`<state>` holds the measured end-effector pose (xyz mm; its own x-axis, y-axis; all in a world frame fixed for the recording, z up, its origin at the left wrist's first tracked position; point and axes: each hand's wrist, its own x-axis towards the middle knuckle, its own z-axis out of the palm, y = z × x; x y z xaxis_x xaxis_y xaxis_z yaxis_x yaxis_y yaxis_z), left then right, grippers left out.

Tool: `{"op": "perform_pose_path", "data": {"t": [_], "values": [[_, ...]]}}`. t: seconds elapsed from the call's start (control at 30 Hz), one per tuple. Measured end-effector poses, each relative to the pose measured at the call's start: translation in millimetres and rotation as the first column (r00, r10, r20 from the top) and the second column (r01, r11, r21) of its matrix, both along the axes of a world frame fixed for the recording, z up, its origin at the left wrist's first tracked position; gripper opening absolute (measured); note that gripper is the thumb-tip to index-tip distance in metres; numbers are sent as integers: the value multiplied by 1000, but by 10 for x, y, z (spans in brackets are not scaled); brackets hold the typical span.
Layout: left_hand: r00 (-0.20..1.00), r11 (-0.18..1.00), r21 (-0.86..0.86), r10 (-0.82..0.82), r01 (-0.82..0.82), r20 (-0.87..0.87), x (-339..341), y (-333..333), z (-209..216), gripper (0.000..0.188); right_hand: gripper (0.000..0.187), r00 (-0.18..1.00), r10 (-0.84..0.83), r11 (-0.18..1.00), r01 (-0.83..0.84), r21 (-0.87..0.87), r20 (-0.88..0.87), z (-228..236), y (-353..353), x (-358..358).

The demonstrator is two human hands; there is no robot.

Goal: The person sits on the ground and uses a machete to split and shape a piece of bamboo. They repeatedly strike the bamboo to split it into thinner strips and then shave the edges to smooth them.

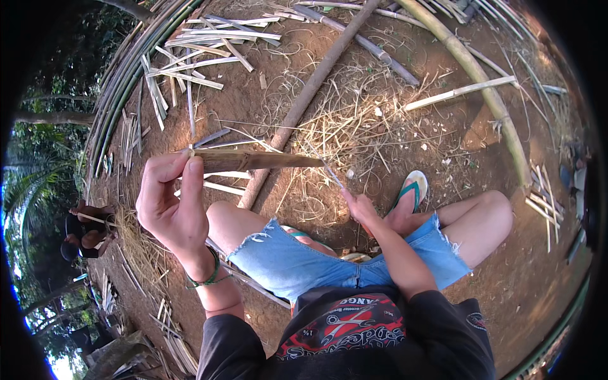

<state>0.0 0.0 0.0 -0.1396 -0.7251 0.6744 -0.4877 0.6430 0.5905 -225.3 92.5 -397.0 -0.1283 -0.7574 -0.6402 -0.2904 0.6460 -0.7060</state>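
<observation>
My left hand (174, 202) pinches the left end of a brown bamboo strip (253, 159) between thumb and fingertips. The strip lies level across the view and tapers toward its right end. My right hand (360, 208) is closed on a knife, its index finger stretched along it. The thin knife blade (332, 171) points up and to the left, and its tip meets or overlaps the strip's right end; I cannot tell whether they touch. The knife's handle is mostly hidden by my right hand.
Thin shavings (354, 126) litter the dirt ground ahead. A long pole (310, 95) slants from the far side toward my left knee. Split bamboo strips (209, 44) lie at the far left, and a thick bamboo pole (481, 88) curves at right. Another person (88, 231) sits far left.
</observation>
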Motion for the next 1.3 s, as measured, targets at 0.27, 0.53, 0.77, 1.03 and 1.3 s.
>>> {"op": "perform_pose_path", "data": {"t": [0.27,0.53,0.77,1.03,1.3], "values": [[998,1000,11,21,-20,-60,15,21,30,8,81,987,1,998,9,-61,159,400,-113,228],[996,1000,22,8,-6,-87,50,-25,35,7,80,975,-49,997,59,40,-215,-471,150,10],[995,998,17,60,-59,-86,56,41,-67,7,84,984,-19,997,5,79,175,377,13,193],[989,994,-6,110,-111,-104,-44,-20,-10,5,79,996,-25,987,10,-158,-91,-361,160,174],[969,974,88,219,-210,-118,150,-12,25,8,78,983,-131,973,102,205,131,-67,80,131]]}}
